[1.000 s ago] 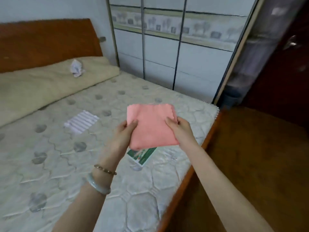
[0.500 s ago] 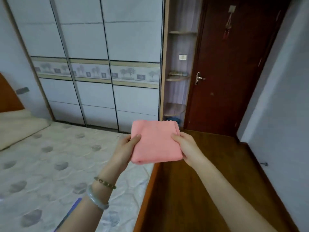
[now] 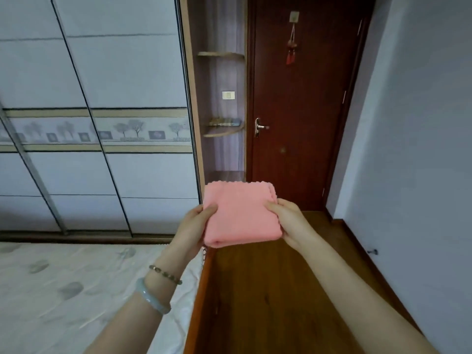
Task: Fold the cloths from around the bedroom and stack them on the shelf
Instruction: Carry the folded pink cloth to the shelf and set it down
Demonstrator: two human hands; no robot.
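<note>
A pink cloth (image 3: 241, 213), folded into a thick square, is held flat in front of me at chest height. My left hand (image 3: 195, 226) grips its left edge with the thumb on top. My right hand (image 3: 287, 222) grips its right edge the same way. Straight ahead stands a narrow open corner shelf unit (image 3: 222, 134) between the wardrobe and the door. Its middle shelf carries a low row of small items. The cloth hides most of the lowest shelf.
White sliding wardrobe doors (image 3: 102, 123) fill the left. A dark red door (image 3: 301, 111) with a metal handle is shut, right of the shelves. The mattress (image 3: 76, 290) with its wooden bed edge lies at lower left. Wooden floor (image 3: 281, 290) runs ahead along the right wall.
The view has swung right from the bed toward the shelf unit and door, which now look nearer. Both hands have kept the same grip on the folded pink cloth.
</note>
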